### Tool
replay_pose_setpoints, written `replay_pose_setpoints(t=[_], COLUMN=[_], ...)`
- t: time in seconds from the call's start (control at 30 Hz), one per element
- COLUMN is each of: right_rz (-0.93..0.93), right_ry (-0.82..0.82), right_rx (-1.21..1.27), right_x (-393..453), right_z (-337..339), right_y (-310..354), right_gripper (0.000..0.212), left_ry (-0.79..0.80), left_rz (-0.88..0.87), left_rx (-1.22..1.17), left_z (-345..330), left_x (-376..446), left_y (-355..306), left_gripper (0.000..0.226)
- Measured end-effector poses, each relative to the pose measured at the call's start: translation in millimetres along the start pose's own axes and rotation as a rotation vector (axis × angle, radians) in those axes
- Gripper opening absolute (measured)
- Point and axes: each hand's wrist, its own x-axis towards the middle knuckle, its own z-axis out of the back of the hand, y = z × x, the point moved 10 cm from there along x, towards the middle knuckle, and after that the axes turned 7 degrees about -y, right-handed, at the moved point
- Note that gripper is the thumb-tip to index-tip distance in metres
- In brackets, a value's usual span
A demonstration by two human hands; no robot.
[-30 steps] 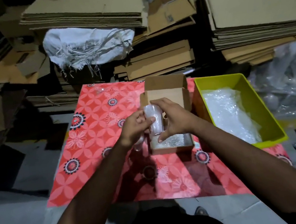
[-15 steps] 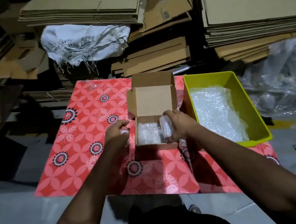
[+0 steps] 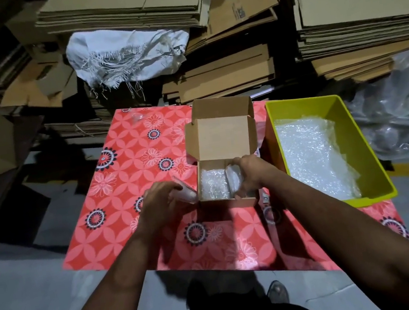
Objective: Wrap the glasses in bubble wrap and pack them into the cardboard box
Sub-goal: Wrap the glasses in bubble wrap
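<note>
A small open cardboard box [image 3: 223, 140] stands on the red flowered mat, its lid tilted back. One bubble-wrapped bundle [image 3: 214, 186] lies in its left half. My right hand [image 3: 250, 174] is shut on a second wrapped glass [image 3: 234, 181] and holds it inside the right half of the box. Just left of the box, my left hand [image 3: 161, 205] grips another clear wrapped piece [image 3: 186, 194] against the box's outer wall. The fingers hide much of both pieces.
A yellow bin [image 3: 344, 118] with bubble wrap sheets [image 3: 312, 157] stands right of the box. A small dark object [image 3: 265, 198] lies by the box's right corner. Stacked flat cardboard [image 3: 226, 77] and a white sack [image 3: 127, 54] stand behind the mat [image 3: 125, 166]. Clear plastic is heaped at far right.
The wrapped glass, held up above the box by both hands, has come down into the box's right half in my right hand. My left hand has dropped to the box's left side.
</note>
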Motion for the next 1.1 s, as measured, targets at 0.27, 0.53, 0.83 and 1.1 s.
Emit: replay_pose_setpoints(t=[0.27,0.53,0.83,1.1], right_rz=[-0.043,0.376,0.295,0.045], right_ry=[-0.062,-0.245,-0.416,-0.309], right_rx=[0.026,0.295,0.235,0.243], right_x=[3.0,-37.4,-43.6,-24.6], right_z=[-1.7,34.3,35.9,10.5], right_y=[-13.4,85.2,74.5,46.9], right_gripper=[0.055,0.112,0.102,0.115], left_ry=[0.019,0.128,0.222,0.057], left_rz=[-0.087,-0.207,0.045,0.410], left_rx=[-0.147,-0.248,-0.632,-0.552], left_z=[0.5,6.9,-22.0,-37.2], left_x=[5.6,49.7,61.5,26.8], left_y=[-29.7,-69.1,-72.4,-7.7], left_gripper=[0.016,0.029,0.025,0.030])
